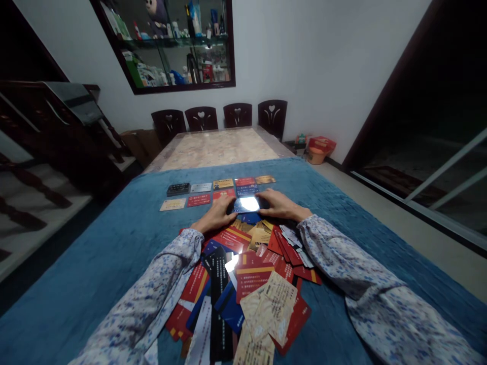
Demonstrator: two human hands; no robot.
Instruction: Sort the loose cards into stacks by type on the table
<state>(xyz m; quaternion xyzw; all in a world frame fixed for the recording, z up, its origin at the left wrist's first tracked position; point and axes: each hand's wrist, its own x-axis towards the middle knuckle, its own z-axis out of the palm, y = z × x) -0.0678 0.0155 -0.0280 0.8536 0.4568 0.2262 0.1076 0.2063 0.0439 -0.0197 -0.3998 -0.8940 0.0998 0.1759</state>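
Note:
Between my two hands is a blue plastic card [240, 207] with bright glare across its face; whether it is one card or a small stack I cannot tell. My left hand [217, 214] grips its left edge, and my right hand [280, 205] holds the right edge. Just beyond lie rows of sorted cards: a dark stack [178, 189], a silver card [201, 187], a yellow one [222, 183], a cream one [173, 204] and a red one [199, 199]. Nearer me spreads a loose heap of cards [254, 276], red, blue, black and beige, overlapping between my forearms.
A blue cloth [125, 238] covers the near part of the long table, whose patterned top [224, 147] shows farther off. Several dark chairs [238, 114] stand at the far end. A wall cabinet [182, 92] hangs at the back; a stair railing [49, 137] is at left.

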